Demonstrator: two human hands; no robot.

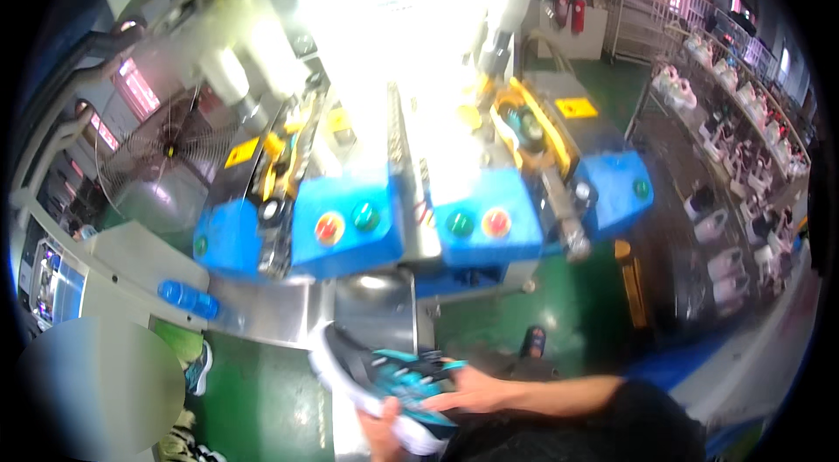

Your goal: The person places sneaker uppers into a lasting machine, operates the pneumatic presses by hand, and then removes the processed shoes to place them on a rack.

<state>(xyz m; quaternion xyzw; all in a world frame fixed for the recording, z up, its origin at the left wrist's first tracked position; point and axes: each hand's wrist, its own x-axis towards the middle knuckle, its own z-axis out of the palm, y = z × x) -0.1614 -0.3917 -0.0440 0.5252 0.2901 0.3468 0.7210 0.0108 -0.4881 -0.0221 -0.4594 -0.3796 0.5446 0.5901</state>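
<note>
A black and teal sneaker point(403, 384) with a thick white sole is held low in front of me, tilted, its toe pointing up and left. My left hand point(381, 429) grips the sole side from below. On the other side, my right hand point(474, 390) has its fingers on the upper near the laces and collar. Beyond the sneaker stands a machine with two stations. Its right station has a yellow clamp point(546, 125) around a dark and teal shoe point(527, 127); the left station has yellow parts point(278, 160), where strong glare makes details hard to make out.
Blue control boxes point(350, 239) with red and green buttons front the machine. A blue bottle point(188, 298) lies on the ledge at left, near a large fan point(170, 150). At right stands a rack point(642, 104) with many shoes. More shoes point(201, 370) sit at lower left.
</note>
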